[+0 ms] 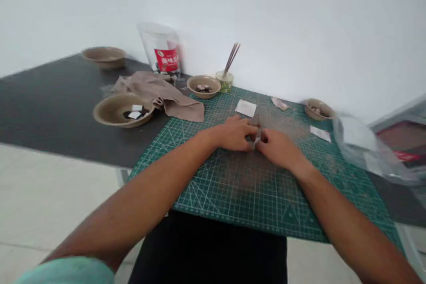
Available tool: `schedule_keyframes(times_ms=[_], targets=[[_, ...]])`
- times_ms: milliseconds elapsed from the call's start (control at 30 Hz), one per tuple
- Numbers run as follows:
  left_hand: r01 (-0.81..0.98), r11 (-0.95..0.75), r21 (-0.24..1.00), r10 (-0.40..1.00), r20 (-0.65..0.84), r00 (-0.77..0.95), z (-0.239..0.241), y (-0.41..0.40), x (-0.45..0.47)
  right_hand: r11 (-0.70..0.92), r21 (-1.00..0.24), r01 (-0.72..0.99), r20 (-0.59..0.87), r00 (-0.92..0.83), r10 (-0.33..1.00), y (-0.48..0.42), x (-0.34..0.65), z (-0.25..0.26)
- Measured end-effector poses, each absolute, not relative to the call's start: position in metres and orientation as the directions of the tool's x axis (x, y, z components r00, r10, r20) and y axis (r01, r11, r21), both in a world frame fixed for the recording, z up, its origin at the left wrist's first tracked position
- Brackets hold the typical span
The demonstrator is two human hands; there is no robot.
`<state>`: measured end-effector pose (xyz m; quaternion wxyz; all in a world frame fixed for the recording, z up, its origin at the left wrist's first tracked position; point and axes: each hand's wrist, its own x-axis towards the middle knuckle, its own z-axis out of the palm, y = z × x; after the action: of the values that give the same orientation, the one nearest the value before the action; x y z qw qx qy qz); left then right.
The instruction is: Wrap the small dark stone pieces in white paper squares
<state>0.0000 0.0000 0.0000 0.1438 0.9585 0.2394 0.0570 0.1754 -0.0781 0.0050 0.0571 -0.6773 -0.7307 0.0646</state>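
Over the middle of the green cutting mat (206,186), my left hand (235,133) and my right hand (278,147) meet with fingers bent in a pinch. A small pale piece (257,140) shows between their fingertips, too blurred to name. Just beyond my left hand lies a white square (246,108), flat on the mat. To the right of my right hand is a white rectangular piece (320,133). Farther back rests a small pinkish-white packet or paper (280,103).
A bowl (113,117) with dark and white pieces stands left, beside a brown cloth (179,108). Behind are another bowl (104,57), a clear red-labelled tub (166,57), a small bowl (203,82) and a cup with sticks (224,80). Rightward sit a bowl (319,111) and clear plastic (359,142).
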Motion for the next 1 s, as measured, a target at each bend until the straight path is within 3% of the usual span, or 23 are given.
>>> schedule_keyframes(times_ms=[133,233,367,533,667,800,933,1000], targets=[[0.46,-0.835,0.301,0.489,0.024,0.872,0.002,-0.002,-0.002,-0.012,-0.171,0.985,-0.024,0.008,1.0,-0.073,0.176,0.01],[0.459,-0.835,0.304,0.486,0.015,0.874,0.004,-0.003,-0.002,0.032,-0.244,0.969,-0.048,-0.046,0.998,-0.074,0.175,0.011],[0.464,-0.832,0.303,0.492,0.016,0.871,0.005,-0.003,-0.002,0.025,-0.172,0.985,0.026,-0.02,0.999,-0.074,0.176,0.008],[0.461,-0.832,0.309,0.488,0.012,0.873,0.005,-0.004,-0.003,0.056,-0.218,0.974,0.007,-0.055,0.998,-0.071,0.177,0.004],[0.47,-0.827,0.31,0.5,0.02,0.866,0.005,-0.004,-0.003,0.042,-0.158,0.987,0.071,-0.031,0.997,-0.071,0.178,0.004],[0.466,-0.828,0.312,0.495,0.015,0.869,0.005,-0.004,-0.003,0.086,-0.251,0.964,0.024,-0.082,0.996,-0.072,0.18,0.001],[0.477,-0.822,0.313,0.507,0.019,0.862,0.004,-0.005,-0.003,0.047,-0.202,0.978,0.143,-0.019,0.99,-0.067,0.183,-0.001],[0.48,-0.813,0.329,0.517,0.031,0.855,0.004,-0.005,-0.004,0.034,-0.285,0.958,0.196,0.024,0.98,-0.065,0.184,0.0]])
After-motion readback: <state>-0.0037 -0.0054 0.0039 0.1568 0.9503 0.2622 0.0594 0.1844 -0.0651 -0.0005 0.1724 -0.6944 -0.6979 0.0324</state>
